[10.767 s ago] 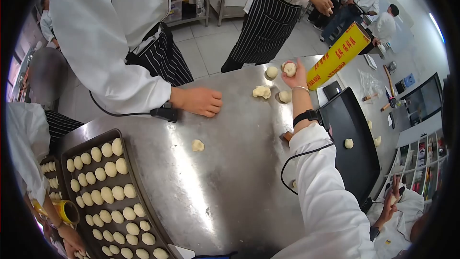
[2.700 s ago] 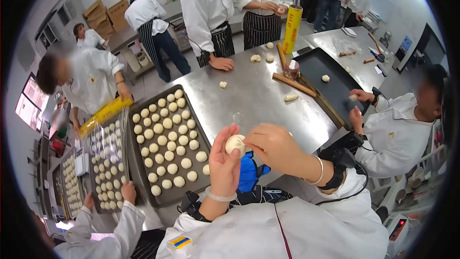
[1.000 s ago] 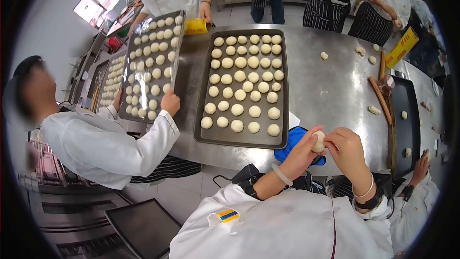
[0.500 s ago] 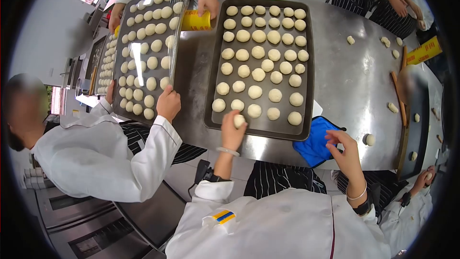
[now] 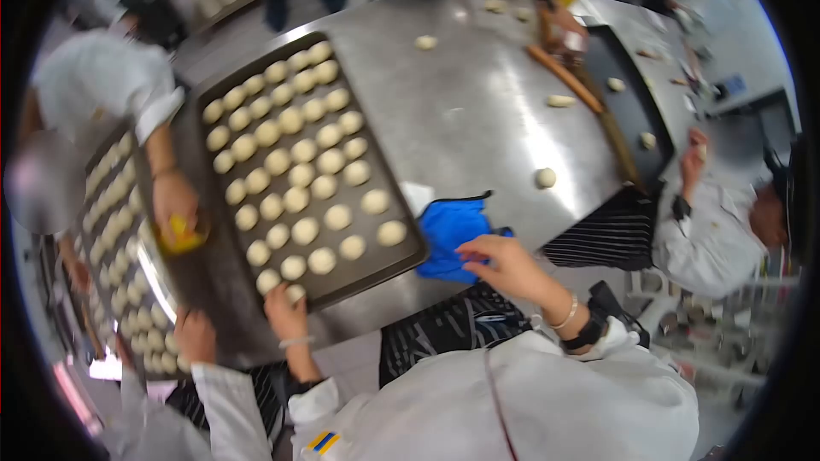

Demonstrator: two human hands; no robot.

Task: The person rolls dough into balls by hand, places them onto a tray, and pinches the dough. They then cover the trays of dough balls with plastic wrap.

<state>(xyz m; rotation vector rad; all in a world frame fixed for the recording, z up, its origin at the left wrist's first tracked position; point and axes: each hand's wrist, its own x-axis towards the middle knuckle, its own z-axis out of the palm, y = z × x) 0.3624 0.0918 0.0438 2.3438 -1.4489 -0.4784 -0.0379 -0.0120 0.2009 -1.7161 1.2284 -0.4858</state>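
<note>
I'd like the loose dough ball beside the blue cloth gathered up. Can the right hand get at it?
Probably yes: the right hand is by the cloth, and only open table lies between it and the dough ball.

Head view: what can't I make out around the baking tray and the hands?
Head view, all motion-blurred:
Left hand at the near corner of the dark metal baking tray: whether its fingers grip the pale round dough ball.
Right hand over the blue cloth: touching or hovering.
Yellow object: mostly covered by a co-worker's hand.
Second tray on the left: cut off by the lens edge.
</note>
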